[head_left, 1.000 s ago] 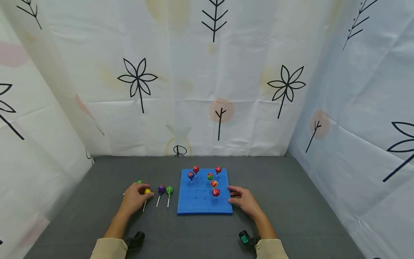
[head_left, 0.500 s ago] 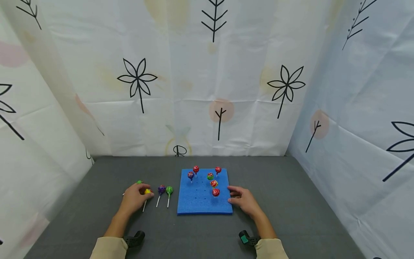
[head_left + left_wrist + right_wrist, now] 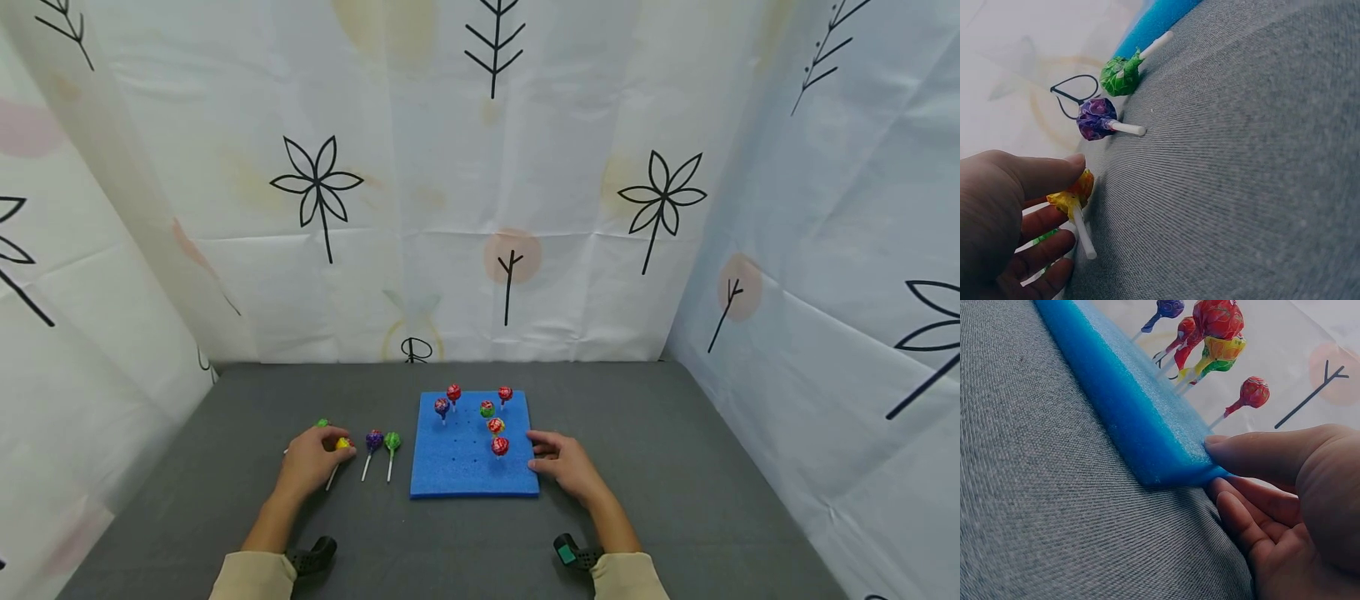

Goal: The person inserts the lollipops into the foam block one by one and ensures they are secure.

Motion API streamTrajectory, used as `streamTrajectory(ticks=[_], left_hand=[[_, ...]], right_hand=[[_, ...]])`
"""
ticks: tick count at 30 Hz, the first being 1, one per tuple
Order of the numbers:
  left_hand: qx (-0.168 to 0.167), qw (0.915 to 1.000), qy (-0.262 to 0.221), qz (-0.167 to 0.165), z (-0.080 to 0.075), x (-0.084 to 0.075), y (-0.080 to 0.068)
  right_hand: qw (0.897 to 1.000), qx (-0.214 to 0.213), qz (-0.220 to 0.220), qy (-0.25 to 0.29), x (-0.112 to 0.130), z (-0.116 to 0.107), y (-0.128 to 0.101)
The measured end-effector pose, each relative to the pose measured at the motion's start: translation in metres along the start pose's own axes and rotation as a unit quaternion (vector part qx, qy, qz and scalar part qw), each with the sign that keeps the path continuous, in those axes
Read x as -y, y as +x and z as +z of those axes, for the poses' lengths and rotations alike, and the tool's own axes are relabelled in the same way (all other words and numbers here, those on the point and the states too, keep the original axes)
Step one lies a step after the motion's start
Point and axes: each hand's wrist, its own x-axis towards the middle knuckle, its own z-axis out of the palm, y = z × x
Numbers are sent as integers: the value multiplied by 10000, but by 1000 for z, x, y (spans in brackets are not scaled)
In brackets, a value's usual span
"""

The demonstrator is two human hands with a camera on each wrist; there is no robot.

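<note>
Upright lollipops (image 3: 495, 426) crowd foam board's (image 3: 457, 475) right.

green lollipop (image 3: 322, 422) mostly hidden behind left hand (image 3: 309, 460), its stick half covered

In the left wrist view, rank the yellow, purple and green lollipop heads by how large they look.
1. yellow lollipop, partly hidden by the left hand
2. purple lollipop and green lollipop, which look alike

The yellow one lies nearest the camera, so true sizes stay unsure.
</note>
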Motion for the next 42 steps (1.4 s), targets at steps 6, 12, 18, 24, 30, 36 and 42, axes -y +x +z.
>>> streamTrajectory(ticks=[6, 12, 18, 24, 30, 36, 42], left_hand=[[-109, 9999, -33, -43, 1, -1, -1], [-200, 9997, -77, -146, 1, -2, -2], [-372, 9990, -198, -113, 0, -6, -2], [-494, 9983, -306, -21, -5, -17, -3], [-435, 9974, -563, -122, -10, -33, -3], [-369, 9957, -846, -93, -11, -43, -3], [-303, 9944, -1010, -20, -14, -59, -4]], right_hand=[[10000, 4, -19, -3, 0, 0, 0], [10000, 2, -56, -73, 0, 0, 0], [10000, 15, -35, -66, 0, -1, -1], [10000, -18, -30, -82, 0, 0, -1], [9999, -48, -29, -106, 0, 1, -1], [9999, -63, -16, -110, 0, 1, 0], [9999, -18, -54, -143, 0, 0, -1]])
